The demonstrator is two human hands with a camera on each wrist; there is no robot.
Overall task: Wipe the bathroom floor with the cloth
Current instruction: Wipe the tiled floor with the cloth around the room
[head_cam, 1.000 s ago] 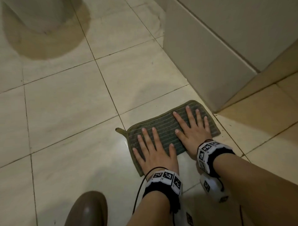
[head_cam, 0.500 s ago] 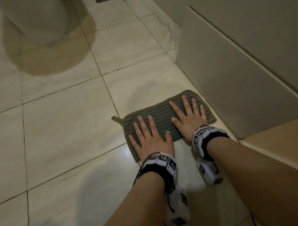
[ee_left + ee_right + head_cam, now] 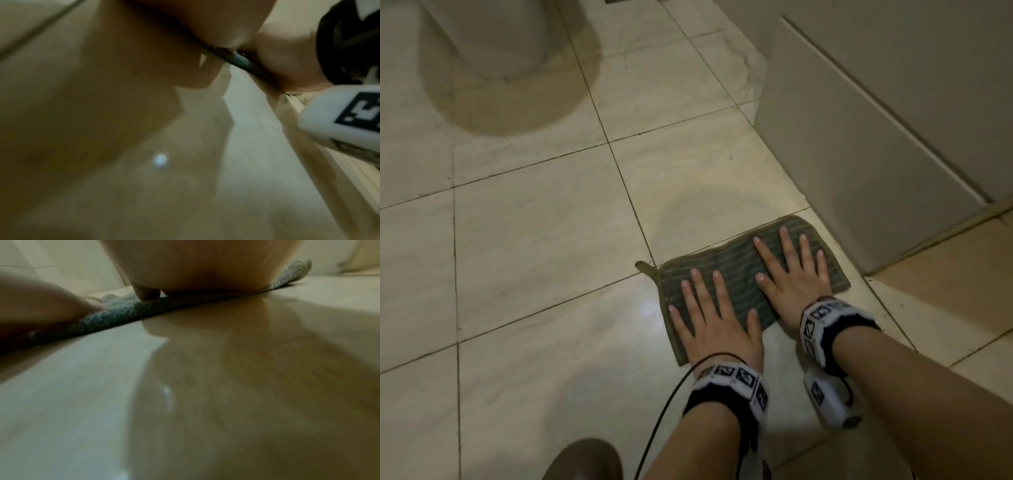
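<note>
Cloth (image 3: 736, 270) under two flat hands

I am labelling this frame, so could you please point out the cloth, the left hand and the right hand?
cloth (image 3: 736, 263), head view, bare ribbed middle.
left hand (image 3: 717, 329), head view, back of hand.
right hand (image 3: 796, 277), head view, back of hand.

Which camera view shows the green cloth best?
The head view: the whole cloth lies flat on the floor under both hands. The right wrist view shows only its near edge, and the left wrist view a small blurred strip.
</note>
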